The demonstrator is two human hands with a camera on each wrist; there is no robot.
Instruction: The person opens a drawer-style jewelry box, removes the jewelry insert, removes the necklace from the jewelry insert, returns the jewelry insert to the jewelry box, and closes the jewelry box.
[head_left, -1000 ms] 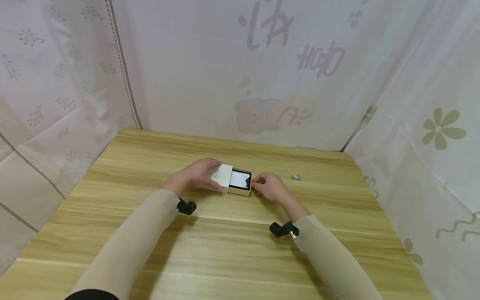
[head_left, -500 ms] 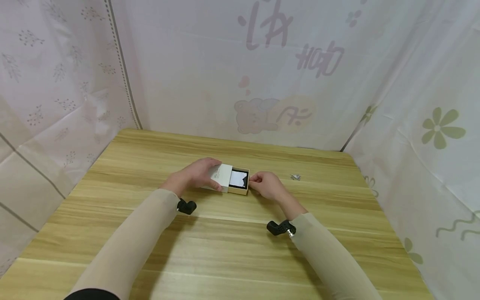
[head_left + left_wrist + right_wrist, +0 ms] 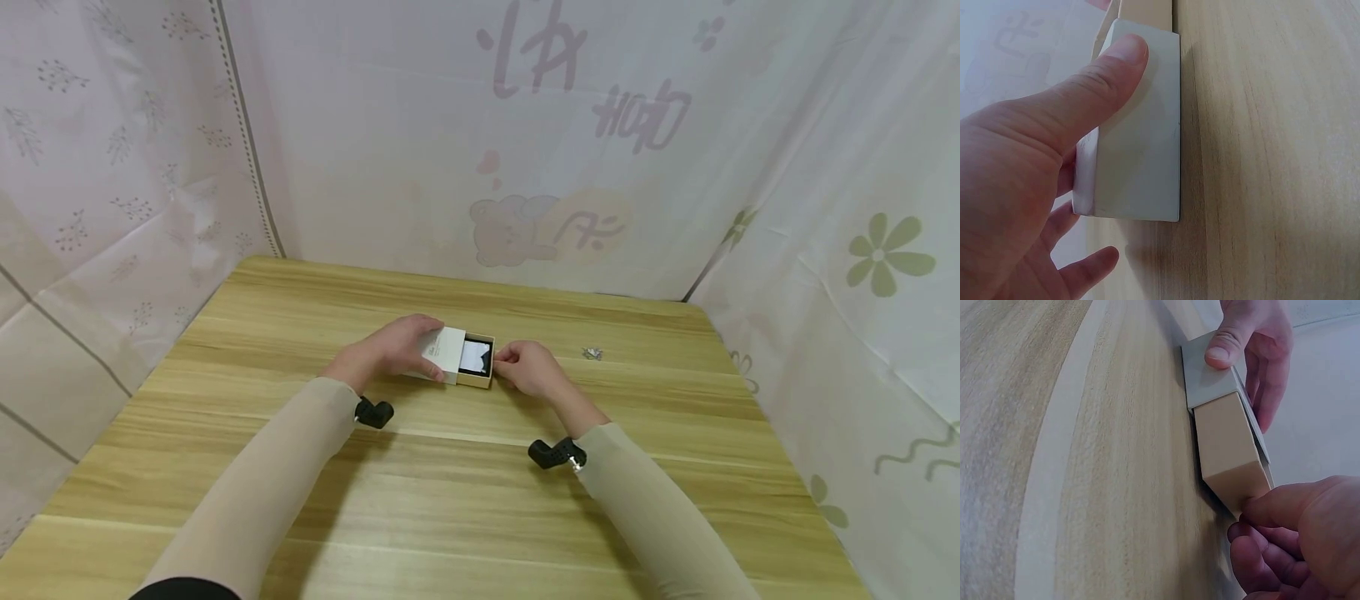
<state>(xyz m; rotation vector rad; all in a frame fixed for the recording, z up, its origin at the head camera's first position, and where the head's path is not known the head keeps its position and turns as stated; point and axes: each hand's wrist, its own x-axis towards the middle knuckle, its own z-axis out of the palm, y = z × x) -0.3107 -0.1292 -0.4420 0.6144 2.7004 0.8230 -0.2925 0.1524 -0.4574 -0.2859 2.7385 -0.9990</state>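
A small white box sleeve lies on the table, with a tan drawer partly out of its right end. Inside the drawer a black insert bears a white card. My left hand grips the sleeve across its width; in the left wrist view the thumb presses its near side. At the drawer's outer end, my right hand has thumb and forefinger brought together. The right wrist view shows the right thumb against the drawer's end face; the exact pinch point is hidden.
A little heap of silvery bits, too small to identify, lies right of my right hand on the wooden table. Patterned curtains hang behind the table and along both sides.
The drawer has slid left, a little deeper into the sleeve, and my right hand has moved left with it. My left hand and the sleeve have stayed in place.
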